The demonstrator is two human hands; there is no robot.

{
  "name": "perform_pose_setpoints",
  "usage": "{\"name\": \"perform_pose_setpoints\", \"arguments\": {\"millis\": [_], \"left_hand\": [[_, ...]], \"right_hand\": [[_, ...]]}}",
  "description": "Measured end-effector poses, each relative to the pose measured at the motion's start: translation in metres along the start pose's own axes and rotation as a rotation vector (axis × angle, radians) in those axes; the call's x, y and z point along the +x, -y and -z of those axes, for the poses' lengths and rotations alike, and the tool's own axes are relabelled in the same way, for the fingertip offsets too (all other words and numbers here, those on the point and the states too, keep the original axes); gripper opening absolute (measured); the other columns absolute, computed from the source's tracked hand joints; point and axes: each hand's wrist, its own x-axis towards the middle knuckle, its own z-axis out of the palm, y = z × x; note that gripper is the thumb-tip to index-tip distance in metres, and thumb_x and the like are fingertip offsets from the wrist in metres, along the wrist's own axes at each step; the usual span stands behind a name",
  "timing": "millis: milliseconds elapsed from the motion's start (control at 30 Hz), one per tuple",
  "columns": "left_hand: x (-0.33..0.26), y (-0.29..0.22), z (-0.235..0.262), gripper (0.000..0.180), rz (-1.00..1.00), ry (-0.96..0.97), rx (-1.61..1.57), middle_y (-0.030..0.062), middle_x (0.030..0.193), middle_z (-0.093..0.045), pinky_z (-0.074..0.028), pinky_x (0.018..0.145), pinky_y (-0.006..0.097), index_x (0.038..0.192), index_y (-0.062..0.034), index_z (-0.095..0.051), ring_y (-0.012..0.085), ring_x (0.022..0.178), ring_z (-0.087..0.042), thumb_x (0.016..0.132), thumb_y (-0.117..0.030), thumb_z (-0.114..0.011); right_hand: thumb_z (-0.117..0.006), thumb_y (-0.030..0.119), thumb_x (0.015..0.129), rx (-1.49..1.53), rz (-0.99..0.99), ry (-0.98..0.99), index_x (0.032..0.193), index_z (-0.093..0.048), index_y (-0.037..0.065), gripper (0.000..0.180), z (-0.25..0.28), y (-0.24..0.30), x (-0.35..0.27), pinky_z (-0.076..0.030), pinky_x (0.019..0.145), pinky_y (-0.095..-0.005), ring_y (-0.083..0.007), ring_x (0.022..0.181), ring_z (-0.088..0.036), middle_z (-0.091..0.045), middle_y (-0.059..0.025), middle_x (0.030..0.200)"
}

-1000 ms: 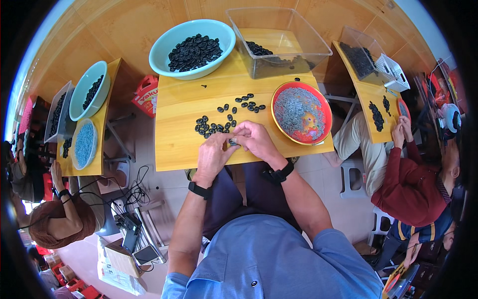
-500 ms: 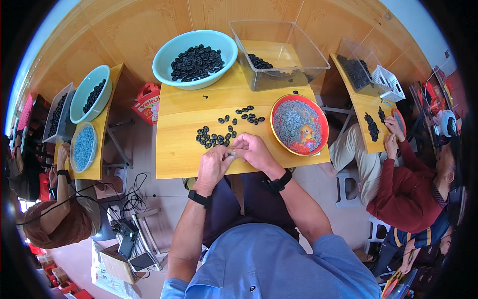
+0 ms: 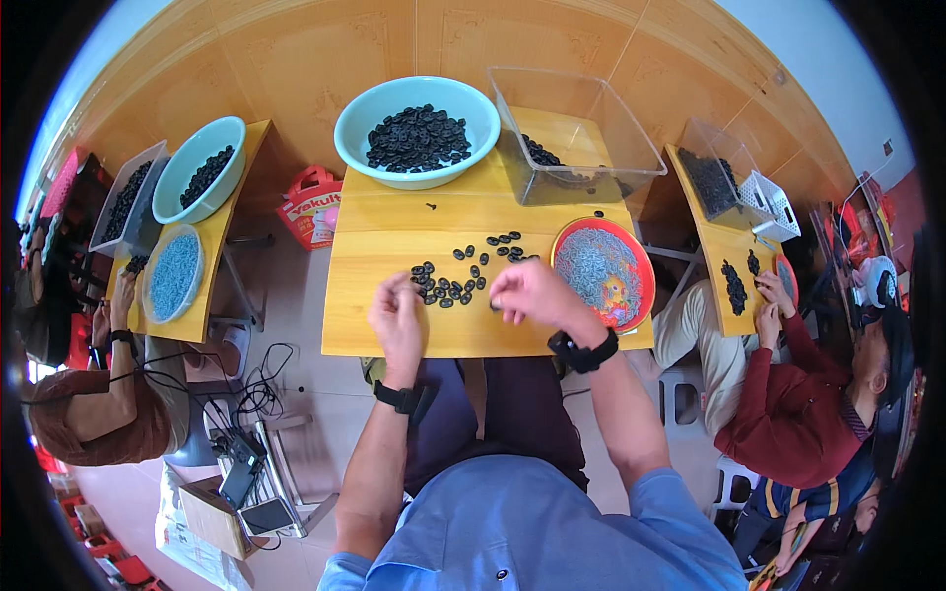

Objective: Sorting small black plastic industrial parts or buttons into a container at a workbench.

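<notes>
Your bare left hand (image 3: pixel 397 320) and right hand (image 3: pixel 540 295) have parted beside small glossy black oval pieces (image 3: pixel 455 293), now working separately, fingers curled narrow, any hold impossible to tell.

Black pieces (image 3: pixel 454 293) on yellow table (image 3: pixel 370 236)

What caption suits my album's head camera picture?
Left hand and right hand over a yellow table with black pieces and a red bowl.
</notes>
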Motion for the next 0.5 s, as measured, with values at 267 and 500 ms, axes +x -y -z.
{"name": "perform_pose_setpoints", "arguments": {"millis": [267, 500], "left_hand": [[0.005, 0.004, -0.005, 0.015, -0.053, -0.005, 0.083, 0.0016, 0.091, -0.062, -0.047, 0.075, 0.020, 0.111, 0.0032, -0.061, 0.0070, 0.080, -0.057, 0.098, -0.002, -0.058], [0.003, 0.012, -0.003, 0.012, -0.194, -0.047, 0.269, 0.0055, 0.091, -0.065, -0.049, 0.080, 0.026, 0.108, 0.0025, -0.063, 0.0135, 0.084, -0.060, 0.097, 0.001, -0.057]], "right_hand": [[-0.072, 0.007, 0.085, 0.271, 0.602, -0.470, 0.105, -0.067, -0.003, 0.023, 0.030, 0.107, 0.078, -0.056, 0.075, -0.0287, -0.0142, 0.082, -0.069, -0.072, -0.0082, 0.089], [-0.071, 0.007, 0.084, -0.437, 0.279, -0.299, 0.101, -0.069, -0.002, 0.019, -0.014, 0.028, 0.038, -0.054, 0.076, -0.0316, -0.0170, 0.085, -0.068, -0.070, -0.0094, 0.090]]}}
